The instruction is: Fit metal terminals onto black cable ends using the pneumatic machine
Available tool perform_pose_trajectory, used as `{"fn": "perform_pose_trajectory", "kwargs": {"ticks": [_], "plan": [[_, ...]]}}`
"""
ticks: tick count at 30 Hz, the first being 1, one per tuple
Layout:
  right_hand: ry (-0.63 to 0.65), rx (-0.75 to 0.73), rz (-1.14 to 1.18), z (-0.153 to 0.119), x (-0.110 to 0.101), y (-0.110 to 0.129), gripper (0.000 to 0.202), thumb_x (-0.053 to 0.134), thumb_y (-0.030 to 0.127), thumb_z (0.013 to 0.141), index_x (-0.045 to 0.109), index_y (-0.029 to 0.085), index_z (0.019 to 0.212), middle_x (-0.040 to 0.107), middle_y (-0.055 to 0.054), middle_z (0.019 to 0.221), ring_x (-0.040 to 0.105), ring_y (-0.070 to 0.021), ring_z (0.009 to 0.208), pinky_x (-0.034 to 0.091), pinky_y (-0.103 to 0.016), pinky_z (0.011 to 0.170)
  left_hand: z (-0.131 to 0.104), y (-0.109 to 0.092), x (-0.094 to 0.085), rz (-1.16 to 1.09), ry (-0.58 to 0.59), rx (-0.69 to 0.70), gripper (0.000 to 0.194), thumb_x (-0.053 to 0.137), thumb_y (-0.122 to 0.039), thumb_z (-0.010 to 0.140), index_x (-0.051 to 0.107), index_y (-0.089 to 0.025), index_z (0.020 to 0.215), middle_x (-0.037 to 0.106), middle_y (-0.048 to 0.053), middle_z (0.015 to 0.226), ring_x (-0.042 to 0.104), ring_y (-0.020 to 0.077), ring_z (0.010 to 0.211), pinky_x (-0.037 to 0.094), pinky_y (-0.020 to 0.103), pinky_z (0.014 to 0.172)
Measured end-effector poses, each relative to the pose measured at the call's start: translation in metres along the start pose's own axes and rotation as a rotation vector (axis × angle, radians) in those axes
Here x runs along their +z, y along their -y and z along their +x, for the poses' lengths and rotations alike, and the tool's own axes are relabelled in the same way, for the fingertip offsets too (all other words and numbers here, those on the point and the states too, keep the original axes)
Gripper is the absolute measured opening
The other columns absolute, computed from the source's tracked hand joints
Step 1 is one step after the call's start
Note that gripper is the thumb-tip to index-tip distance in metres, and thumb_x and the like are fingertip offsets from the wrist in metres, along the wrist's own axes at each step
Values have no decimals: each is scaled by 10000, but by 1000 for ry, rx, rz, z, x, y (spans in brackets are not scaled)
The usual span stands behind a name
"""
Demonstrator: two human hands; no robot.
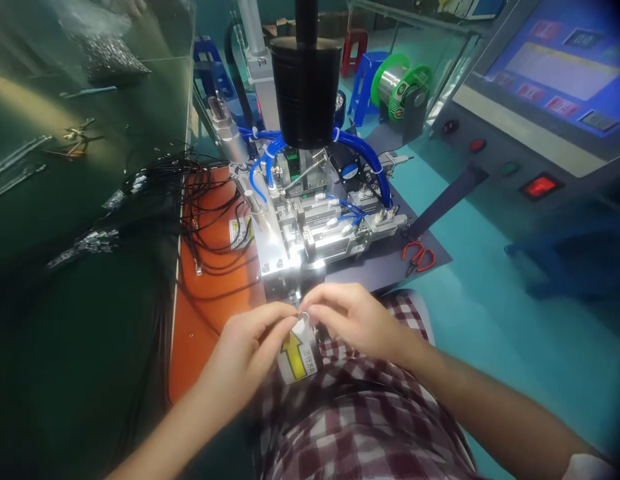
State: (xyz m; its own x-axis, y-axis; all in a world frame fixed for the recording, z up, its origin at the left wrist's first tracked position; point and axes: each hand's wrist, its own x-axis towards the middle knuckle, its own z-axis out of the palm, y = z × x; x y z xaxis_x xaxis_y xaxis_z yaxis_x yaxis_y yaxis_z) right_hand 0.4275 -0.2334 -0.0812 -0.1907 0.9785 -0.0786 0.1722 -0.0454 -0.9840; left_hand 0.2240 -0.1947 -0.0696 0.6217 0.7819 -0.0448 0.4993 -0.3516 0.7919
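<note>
At the front of a metal bench machine [335,230], my left hand [253,337] and my right hand [353,319] meet fingertip to fingertip. Each is closed in a pinch. A tiny pale, shiny piece shows between the fingertips, too small to name. Just below them is a white label [295,363] with a yellow arrow. Black cables [210,220] with metal ends lie on the orange board [200,353] to the left, one running toward my left hand.
A black funnel-like hood [306,93] hangs above the machine. Blue air hoses [370,160] arch over it. Red-handled cutters [417,259] lie at the right. Beyond are a green solder wire spool [400,87] and a control panel [535,113]. More cable bundles [90,243] lie left.
</note>
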Motion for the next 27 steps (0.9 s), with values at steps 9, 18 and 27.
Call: {"fn": "perform_pose_trajectory", "kwargs": {"ticks": [9,18,27], "plan": [[-182,204,287,10,8,-7,160,683,302,810,636,152,841,557,38,661,431,-55,471,342,-196,449,6,6,8,-113,-130,-109,188,631,-325,876,719,-208,758,669,-36,625,573,102,534,428,175,481],[-235,180,323,10,27,-11,147,657,297,830,591,176,779,517,44,628,414,-69,485,346,-204,448,10,-2,8,-348,-155,-225,132,679,-325,825,723,-201,829,704,-4,702,628,130,608,502,192,555],[-180,117,90,3,10,-9,126,637,276,871,646,162,819,567,29,669,443,-82,547,361,-220,514,6,-3,13,-301,-174,-272,169,676,-358,824,722,-198,799,715,15,723,634,147,629,511,211,570]]}}
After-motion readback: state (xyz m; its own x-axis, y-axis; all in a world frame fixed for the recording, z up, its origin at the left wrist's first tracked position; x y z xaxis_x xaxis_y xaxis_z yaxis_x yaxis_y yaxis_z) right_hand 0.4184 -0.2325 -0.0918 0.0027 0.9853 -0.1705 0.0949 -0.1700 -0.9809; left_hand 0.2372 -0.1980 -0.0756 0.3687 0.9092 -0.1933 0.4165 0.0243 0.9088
